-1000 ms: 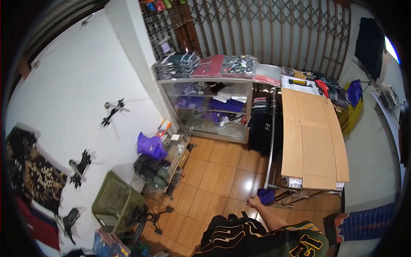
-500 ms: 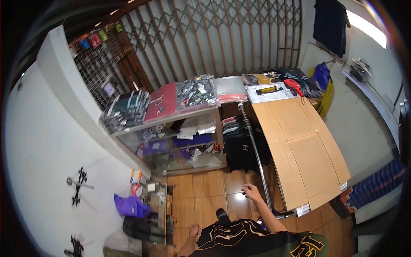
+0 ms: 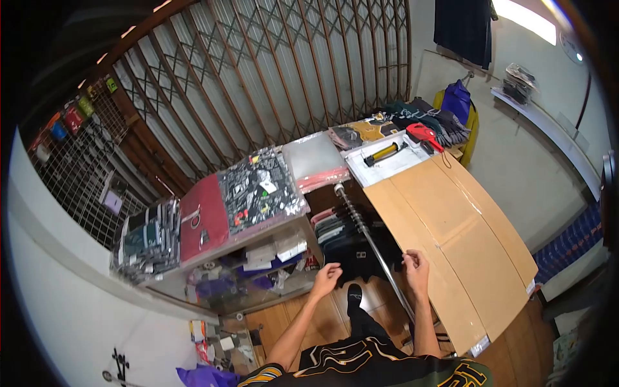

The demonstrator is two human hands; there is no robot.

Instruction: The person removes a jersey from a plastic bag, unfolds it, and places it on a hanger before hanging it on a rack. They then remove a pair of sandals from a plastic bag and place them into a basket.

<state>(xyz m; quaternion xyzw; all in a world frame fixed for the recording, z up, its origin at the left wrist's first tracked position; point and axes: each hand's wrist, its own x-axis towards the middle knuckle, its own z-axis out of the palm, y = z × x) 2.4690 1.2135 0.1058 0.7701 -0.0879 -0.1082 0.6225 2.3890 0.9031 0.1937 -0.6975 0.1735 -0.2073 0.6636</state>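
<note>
My left hand [image 3: 327, 278] is in front of the glass display case [image 3: 308, 226], its fingers loosely bent and holding nothing. My right hand [image 3: 416, 267] overlaps the left edge of a large cardboard sheet [image 3: 480, 258]; its fingers are half curled and apart, with nothing visible in them. Between the two hands a metal clothes rail [image 3: 372, 242] slants down toward me. Dark garments [image 3: 354, 257] hang under the rail's far part. A yellow-and-black cylindrical tool [image 3: 383, 154] and a red handheld device [image 3: 423, 134] lie beyond the cardboard.
On the case top lie bagged clothes [image 3: 151, 235], a maroon cloth [image 3: 205, 209] with scissors [image 3: 195, 221], and a packaged patterned garment [image 3: 258, 190]. A folding metal gate [image 3: 290, 71] closes off the back. A purple bag [image 3: 206, 377] sits low at the left.
Both hands have moved forward, the left rising from beside my body to the case, the right reaching the cardboard's edge. The view has shifted closer to the case and cardboard.
</note>
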